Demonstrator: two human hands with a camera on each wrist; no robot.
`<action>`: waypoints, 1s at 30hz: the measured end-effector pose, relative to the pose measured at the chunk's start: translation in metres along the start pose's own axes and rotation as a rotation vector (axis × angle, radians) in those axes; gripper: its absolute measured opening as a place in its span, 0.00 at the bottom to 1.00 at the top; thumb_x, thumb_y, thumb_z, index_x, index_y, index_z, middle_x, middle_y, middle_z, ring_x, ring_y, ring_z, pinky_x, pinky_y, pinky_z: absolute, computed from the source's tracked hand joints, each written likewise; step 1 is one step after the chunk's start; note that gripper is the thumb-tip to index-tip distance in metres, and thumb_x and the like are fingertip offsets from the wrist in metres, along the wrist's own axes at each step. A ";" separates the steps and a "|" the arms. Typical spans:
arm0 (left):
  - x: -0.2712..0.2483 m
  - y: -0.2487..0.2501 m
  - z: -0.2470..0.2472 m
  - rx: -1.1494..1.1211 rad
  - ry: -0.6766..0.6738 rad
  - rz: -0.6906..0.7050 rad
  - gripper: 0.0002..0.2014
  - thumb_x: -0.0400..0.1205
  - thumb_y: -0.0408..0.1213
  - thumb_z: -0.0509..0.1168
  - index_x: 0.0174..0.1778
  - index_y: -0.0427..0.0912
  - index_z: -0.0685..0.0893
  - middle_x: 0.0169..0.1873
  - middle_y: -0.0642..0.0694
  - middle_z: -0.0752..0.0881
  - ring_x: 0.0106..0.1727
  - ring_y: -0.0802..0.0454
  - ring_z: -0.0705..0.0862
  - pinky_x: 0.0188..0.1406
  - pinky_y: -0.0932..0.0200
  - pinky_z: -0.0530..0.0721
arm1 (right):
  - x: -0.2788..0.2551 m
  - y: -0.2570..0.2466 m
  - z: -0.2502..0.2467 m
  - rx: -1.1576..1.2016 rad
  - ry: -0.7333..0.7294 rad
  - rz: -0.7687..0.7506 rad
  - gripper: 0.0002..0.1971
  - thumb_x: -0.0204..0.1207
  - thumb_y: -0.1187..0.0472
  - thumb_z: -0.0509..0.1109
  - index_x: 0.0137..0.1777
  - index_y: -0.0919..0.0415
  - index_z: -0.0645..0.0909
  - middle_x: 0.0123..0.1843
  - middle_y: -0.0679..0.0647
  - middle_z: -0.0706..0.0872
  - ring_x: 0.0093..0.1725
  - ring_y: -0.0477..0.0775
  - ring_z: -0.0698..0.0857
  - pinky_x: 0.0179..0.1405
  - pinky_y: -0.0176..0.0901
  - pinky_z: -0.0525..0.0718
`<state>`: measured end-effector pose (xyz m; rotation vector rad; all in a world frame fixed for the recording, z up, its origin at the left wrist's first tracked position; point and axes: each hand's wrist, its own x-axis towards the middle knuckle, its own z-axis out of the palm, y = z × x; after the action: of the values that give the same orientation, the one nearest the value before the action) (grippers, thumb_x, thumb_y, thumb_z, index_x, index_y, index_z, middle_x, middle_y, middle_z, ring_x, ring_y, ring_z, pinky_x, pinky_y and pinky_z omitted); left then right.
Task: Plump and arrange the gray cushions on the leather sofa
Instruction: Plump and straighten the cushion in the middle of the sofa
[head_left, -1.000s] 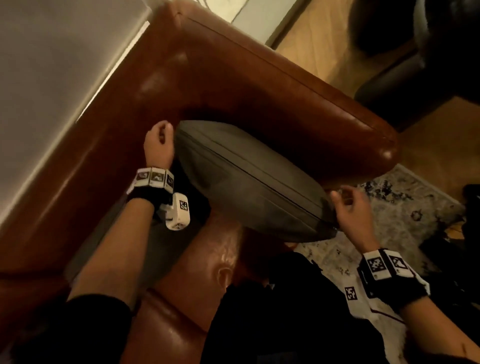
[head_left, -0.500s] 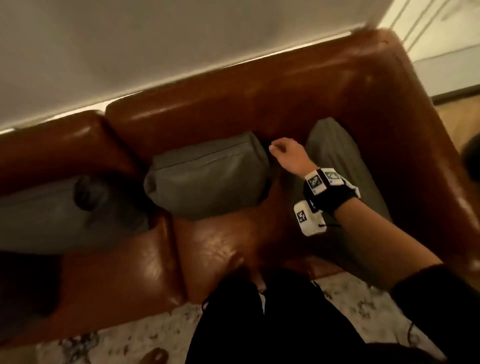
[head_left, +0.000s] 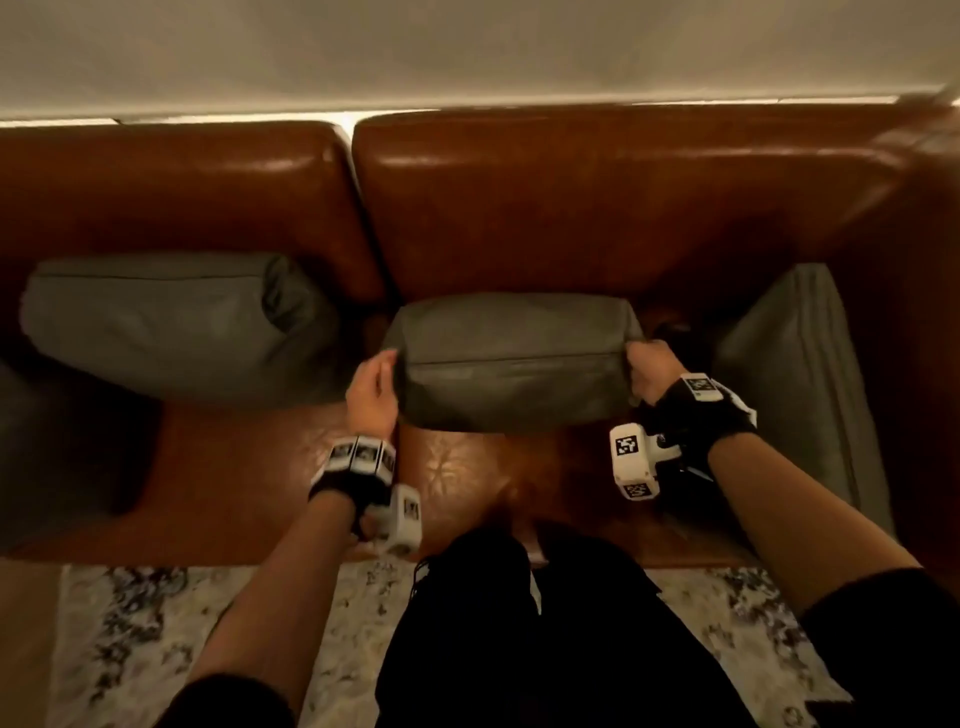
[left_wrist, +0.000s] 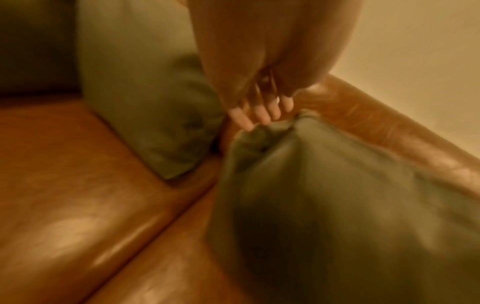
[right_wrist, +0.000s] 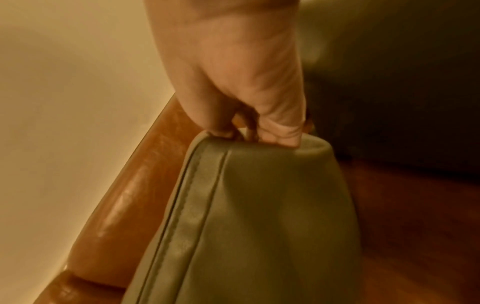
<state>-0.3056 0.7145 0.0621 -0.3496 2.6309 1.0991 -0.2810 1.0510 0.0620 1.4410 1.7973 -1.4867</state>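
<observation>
A gray cushion (head_left: 514, 364) stands on the brown leather sofa (head_left: 597, 208), in front of the right back pad. My left hand (head_left: 376, 387) grips its left top corner, and the left wrist view shows the fingers (left_wrist: 259, 113) bunching the fabric of the cushion (left_wrist: 337, 195). My right hand (head_left: 647, 371) grips the right top corner, its fingers curled over the edge of the cushion (right_wrist: 259, 226). A second gray cushion (head_left: 171, 322) leans against the left back pad. A third gray cushion (head_left: 800, 374) stands along the right armrest.
Bare seat leather (head_left: 249, 467) lies in front of the cushions. A dark shape (head_left: 57, 447) covers the seat's far left. A patterned rug (head_left: 130, 639) lies before the sofa, with my dark-clothed legs (head_left: 519, 649) over it. A pale wall (head_left: 467, 47) runs behind the backrest.
The view has swung left from the sofa's right corner to face the backrest. Both hands left the cushion at the armrest and now hold the middle cushion's top corners.
</observation>
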 end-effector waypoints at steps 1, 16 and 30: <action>0.013 0.008 0.009 0.004 -0.041 -0.044 0.14 0.85 0.30 0.55 0.60 0.31 0.83 0.60 0.32 0.84 0.64 0.37 0.81 0.63 0.59 0.71 | -0.002 0.010 0.000 0.015 -0.003 0.031 0.19 0.81 0.66 0.60 0.68 0.75 0.74 0.49 0.67 0.85 0.47 0.65 0.84 0.42 0.51 0.84; 0.031 0.006 0.013 0.315 -0.334 -0.185 0.14 0.82 0.35 0.62 0.52 0.27 0.85 0.55 0.27 0.86 0.60 0.32 0.82 0.62 0.50 0.76 | -0.020 0.043 0.001 0.261 -0.083 0.060 0.15 0.79 0.76 0.60 0.65 0.78 0.75 0.48 0.64 0.84 0.36 0.55 0.84 0.23 0.36 0.86; 0.019 0.012 0.019 0.349 -0.464 -0.174 0.15 0.76 0.29 0.64 0.57 0.28 0.83 0.60 0.29 0.83 0.64 0.33 0.80 0.64 0.49 0.77 | 0.010 0.024 -0.025 0.182 0.100 -0.084 0.08 0.84 0.66 0.57 0.50 0.60 0.79 0.39 0.57 0.82 0.35 0.52 0.80 0.31 0.40 0.80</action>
<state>-0.3247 0.7341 0.0503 -0.2111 2.2646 0.5644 -0.2571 1.0753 0.0516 1.5691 1.8411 -1.6860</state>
